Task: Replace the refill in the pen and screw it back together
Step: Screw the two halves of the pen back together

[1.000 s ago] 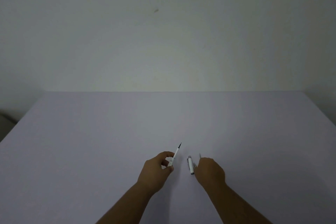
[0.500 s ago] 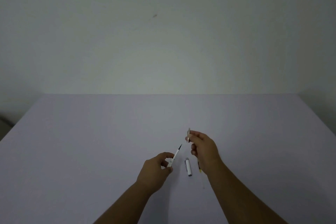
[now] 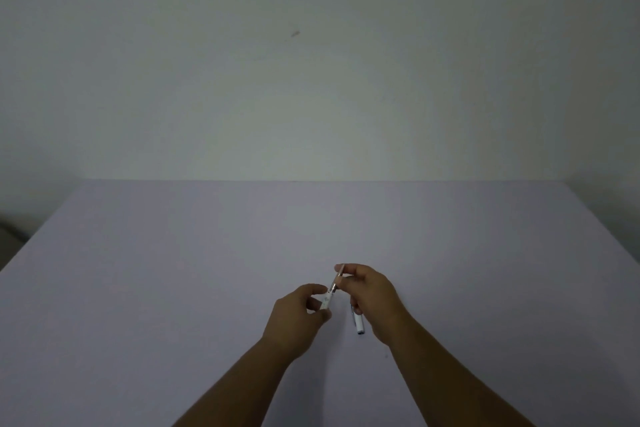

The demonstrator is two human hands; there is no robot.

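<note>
Pale lilac table (image 3: 173,288), white pen cap (image 3: 358,323) lying on it.

Two bare forearms over a pale lilac surface (image 3: 173,270), left hand (image 3: 298,315) pinching a white pen barrel (image 3: 325,302), right hand (image 3: 372,298) holding a slim metallic piece (image 3: 337,279) meeting its upper end, white cap (image 3: 358,324) lying beside the right hand, blank wall (image 3: 311,62) behind.

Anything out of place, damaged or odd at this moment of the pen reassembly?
Nothing stands out. The left hand holds the white pen part, the right hand holds the slim piece against its upper end, and the pen cap lies on the table beside the right hand. No damage or spill shows.
</note>
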